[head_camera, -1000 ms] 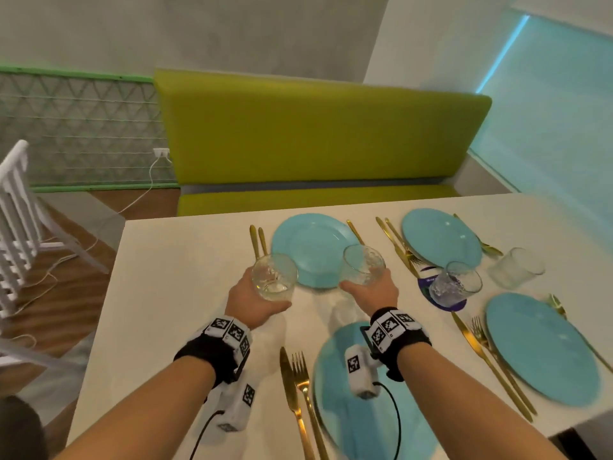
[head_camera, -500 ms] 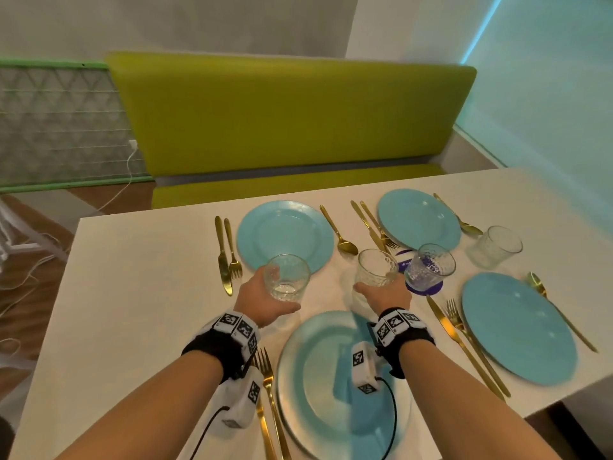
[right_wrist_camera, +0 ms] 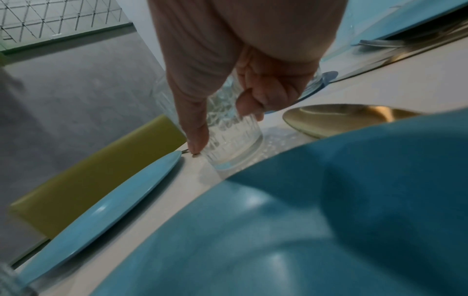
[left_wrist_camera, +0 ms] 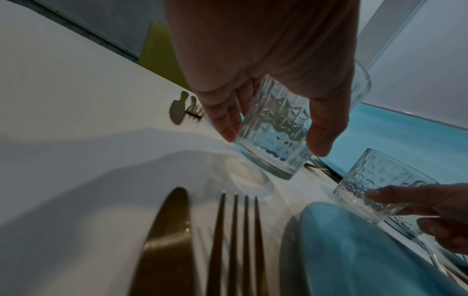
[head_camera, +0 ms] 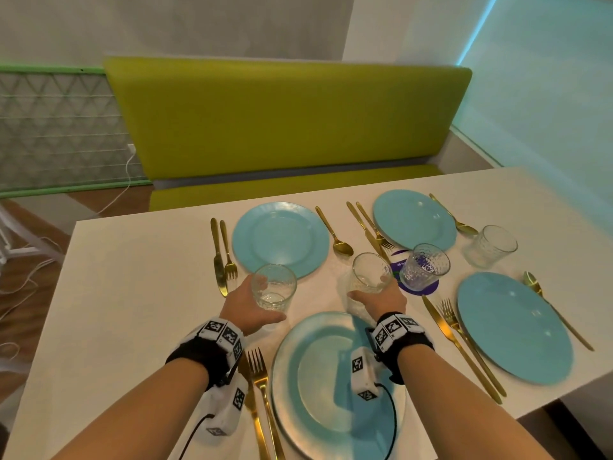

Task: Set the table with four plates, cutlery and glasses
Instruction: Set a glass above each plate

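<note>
My left hand (head_camera: 265,298) grips a clear cut-pattern glass (head_camera: 273,287) just in front of the far left blue plate (head_camera: 280,239). In the left wrist view the fingers (left_wrist_camera: 225,128) and thumb clasp this glass (left_wrist_camera: 273,130) a little above the white table (left_wrist_camera: 76,100). My right hand (head_camera: 371,288) holds a second glass (head_camera: 370,273) beyond the near plate (head_camera: 331,386); in the right wrist view the thumb and curled fingers (right_wrist_camera: 253,100) wrap that glass (right_wrist_camera: 233,140). Two more blue plates (head_camera: 413,219) (head_camera: 514,327) lie to the right.
A third glass (head_camera: 424,267) stands on a purple coaster (head_camera: 428,288), and another glass (head_camera: 494,245) stands further right. Gold knives and forks (head_camera: 222,257) (head_camera: 262,393) (head_camera: 461,343) and spoons (head_camera: 335,234) flank the plates. A green bench (head_camera: 285,121) runs behind the table.
Both hands have drawn their glasses back toward the near plate and lower. The view has shifted left and down.
</note>
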`<state>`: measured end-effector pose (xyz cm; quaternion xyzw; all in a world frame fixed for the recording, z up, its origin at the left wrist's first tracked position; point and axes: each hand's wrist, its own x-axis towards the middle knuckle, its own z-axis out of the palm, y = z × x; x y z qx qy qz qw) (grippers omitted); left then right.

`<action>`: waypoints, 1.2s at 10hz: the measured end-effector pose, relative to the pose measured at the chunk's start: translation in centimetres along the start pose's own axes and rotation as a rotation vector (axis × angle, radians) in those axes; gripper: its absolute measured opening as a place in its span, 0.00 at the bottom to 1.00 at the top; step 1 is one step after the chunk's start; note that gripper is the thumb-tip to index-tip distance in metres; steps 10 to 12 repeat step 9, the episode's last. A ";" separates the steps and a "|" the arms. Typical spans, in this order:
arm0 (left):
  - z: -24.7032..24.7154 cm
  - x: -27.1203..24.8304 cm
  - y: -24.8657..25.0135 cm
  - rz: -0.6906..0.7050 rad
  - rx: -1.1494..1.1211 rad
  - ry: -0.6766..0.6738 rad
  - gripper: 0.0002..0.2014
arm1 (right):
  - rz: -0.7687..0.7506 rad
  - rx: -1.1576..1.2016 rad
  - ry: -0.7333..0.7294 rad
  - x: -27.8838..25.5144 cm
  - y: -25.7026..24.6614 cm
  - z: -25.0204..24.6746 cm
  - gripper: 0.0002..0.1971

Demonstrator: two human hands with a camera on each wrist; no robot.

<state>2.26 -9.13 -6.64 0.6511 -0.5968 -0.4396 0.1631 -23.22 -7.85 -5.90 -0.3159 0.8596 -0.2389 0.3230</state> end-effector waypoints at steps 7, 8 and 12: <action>0.5 -1.4 -1.7 -0.086 0.007 0.026 0.46 | 0.009 -0.039 -0.054 -1.1 2.3 -3.7 0.44; 0.8 -1.6 -1.7 -0.088 -0.026 0.043 0.48 | -0.025 -0.062 -0.060 -1.5 2.4 -4.3 0.43; 0.7 -1.6 -1.3 -0.071 -0.026 0.036 0.52 | -0.052 -0.051 -0.050 -2.0 2.0 -5.1 0.42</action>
